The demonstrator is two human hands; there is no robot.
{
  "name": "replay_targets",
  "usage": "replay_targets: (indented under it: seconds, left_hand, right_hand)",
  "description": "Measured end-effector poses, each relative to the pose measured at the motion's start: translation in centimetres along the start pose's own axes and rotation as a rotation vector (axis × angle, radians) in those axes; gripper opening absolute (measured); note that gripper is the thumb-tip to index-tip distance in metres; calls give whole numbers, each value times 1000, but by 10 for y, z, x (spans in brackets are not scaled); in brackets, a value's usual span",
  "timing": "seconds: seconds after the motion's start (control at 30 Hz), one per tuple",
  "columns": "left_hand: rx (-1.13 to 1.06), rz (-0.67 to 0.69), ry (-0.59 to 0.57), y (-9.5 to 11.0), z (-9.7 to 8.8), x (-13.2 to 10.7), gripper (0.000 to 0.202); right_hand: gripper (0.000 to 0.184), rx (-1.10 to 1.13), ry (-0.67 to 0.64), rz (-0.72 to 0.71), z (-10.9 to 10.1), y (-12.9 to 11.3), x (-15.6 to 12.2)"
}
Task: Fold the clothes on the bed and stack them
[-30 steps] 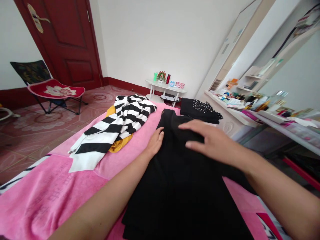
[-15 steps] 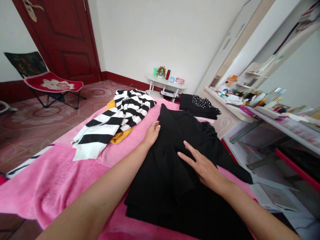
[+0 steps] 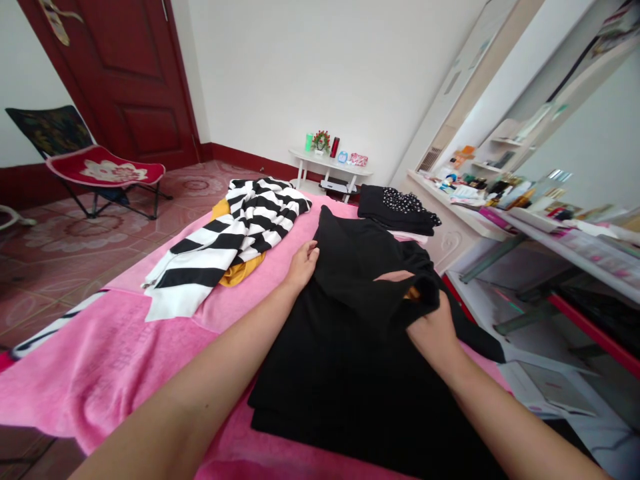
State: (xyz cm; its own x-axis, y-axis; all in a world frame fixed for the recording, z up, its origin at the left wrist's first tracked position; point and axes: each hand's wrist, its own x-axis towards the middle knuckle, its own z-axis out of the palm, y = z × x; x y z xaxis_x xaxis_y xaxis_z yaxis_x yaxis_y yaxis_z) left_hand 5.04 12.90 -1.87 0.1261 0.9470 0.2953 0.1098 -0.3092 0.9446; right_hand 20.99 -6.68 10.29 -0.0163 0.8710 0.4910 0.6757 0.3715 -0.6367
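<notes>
A black long-sleeved top (image 3: 340, 373) lies spread over the pink blanket (image 3: 165, 373), one sleeve reaching out to the right. My left hand (image 3: 303, 265) is at the top's left edge, its fingers curled closed on the fabric. On the other side, my right hand (image 3: 437, 330) grips a raised fold of the same top. Part of that hand is hidden by the black cloth, and some skin shows through a gap in it.
A black-and-white striped garment (image 3: 270, 210) lies on the left over a mustard-yellow one (image 3: 243, 272). Folded dark clothes (image 3: 373, 208) sit at the far right corner. A cluttered dressing table (image 3: 480, 223) stands along the right; a folding chair (image 3: 107, 167) is at left.
My right hand has gone from lying spread on the black top to gripping it, lifting a fold toward the right. My left hand has stayed at the left edge.
</notes>
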Motion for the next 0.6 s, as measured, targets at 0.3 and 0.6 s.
replay_targets:
  seconds: [0.3, 0.6]
  left_hand:
    - [26, -22, -16, -2, 3, 2, 33]
    - [192, -53, -117, -2, 12, 30, 53]
  right_hand:
    - [33, 82, -892, 179, 7, -13, -1]
    - [13, -81, -30, 44, 78, 93, 32]
